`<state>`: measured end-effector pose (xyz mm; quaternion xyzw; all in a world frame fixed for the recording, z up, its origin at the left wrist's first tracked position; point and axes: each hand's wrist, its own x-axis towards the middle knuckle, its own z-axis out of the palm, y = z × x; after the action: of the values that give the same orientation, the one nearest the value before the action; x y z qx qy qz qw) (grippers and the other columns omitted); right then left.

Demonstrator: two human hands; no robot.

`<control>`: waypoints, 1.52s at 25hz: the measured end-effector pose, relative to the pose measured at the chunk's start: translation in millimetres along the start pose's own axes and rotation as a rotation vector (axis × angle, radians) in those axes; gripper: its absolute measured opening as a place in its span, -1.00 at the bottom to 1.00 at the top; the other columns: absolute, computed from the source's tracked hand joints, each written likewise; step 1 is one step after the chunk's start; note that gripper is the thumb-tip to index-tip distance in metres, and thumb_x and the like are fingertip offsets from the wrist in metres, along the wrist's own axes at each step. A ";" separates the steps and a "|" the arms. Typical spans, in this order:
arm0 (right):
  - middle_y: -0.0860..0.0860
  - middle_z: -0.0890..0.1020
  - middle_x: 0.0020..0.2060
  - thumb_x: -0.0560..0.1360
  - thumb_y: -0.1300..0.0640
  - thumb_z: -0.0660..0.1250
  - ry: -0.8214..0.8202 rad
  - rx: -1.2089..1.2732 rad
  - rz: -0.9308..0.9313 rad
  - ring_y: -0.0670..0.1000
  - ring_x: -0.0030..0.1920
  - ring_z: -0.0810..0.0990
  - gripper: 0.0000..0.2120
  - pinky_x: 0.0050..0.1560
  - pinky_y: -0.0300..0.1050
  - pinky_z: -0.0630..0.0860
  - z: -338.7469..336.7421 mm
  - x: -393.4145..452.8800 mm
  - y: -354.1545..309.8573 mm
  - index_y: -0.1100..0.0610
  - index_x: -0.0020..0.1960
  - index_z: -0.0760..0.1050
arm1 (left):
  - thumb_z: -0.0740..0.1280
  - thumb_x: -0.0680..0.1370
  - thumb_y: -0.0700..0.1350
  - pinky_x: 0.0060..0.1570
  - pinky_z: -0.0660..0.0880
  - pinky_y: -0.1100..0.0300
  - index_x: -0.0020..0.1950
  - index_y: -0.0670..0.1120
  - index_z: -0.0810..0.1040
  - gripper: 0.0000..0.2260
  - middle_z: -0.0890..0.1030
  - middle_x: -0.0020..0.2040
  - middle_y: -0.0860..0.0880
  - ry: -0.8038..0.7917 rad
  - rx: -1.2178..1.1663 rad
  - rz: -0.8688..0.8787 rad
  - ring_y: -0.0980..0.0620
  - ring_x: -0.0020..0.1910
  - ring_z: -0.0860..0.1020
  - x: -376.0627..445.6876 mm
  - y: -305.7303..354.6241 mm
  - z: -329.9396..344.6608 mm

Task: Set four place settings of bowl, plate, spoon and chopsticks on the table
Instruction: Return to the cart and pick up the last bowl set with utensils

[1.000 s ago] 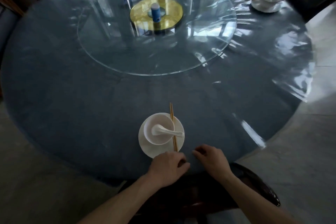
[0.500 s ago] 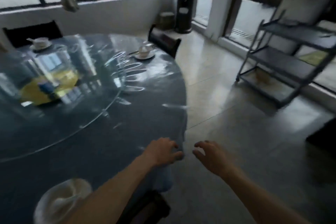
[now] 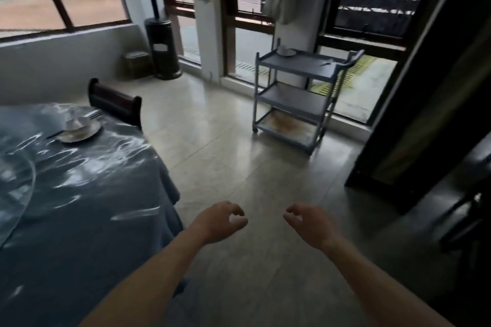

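Note:
My left hand (image 3: 221, 221) and my right hand (image 3: 309, 223) hang over the floor, off the table's right edge, fingers loosely curled and holding nothing. The round table (image 3: 87, 194) with its blue cloth under clear plastic fills the left. On its far side lies one setting: a white plate (image 3: 87, 133) with a bowl (image 3: 77, 122) on it and dark chopsticks (image 3: 57, 134) across the rim. On the top shelf of a grey cart (image 3: 297, 99) by the windows sit more white dishes (image 3: 285, 51) and a small utensil (image 3: 325, 63).
A dark wooden chair (image 3: 114, 102) stands behind the far setting. A black cylinder stand (image 3: 162, 49) is by the window. A dark cabinet or door frame (image 3: 425, 103) rises at the right. Tiled floor (image 3: 239, 156) lies between table and cart. The glass turntable's edge (image 3: 16, 194) shows at left.
My view has swung right, from the near setting on the table towards the cart. Both hands have left the table edge and now hang over the floor.

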<state>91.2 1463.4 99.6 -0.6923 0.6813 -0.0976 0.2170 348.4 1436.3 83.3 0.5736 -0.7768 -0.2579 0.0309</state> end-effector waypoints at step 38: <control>-0.05 0.59 0.18 0.57 -0.10 0.25 0.015 0.050 0.031 -0.04 0.16 0.54 -0.67 0.01 -0.22 0.39 -87.0 608.5 13.0 -0.02 0.27 0.52 | 0.23 0.55 0.17 0.15 0.50 0.05 0.28 0.03 0.53 -0.62 0.59 0.20 0.04 -0.028 0.053 0.164 0.05 0.15 0.54 602.2 -74.0 -194.4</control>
<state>74.0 849.4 73.4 -0.6753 0.6908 -0.1167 0.2306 275.2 803.5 69.9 0.5048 -0.8283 -0.2418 0.0257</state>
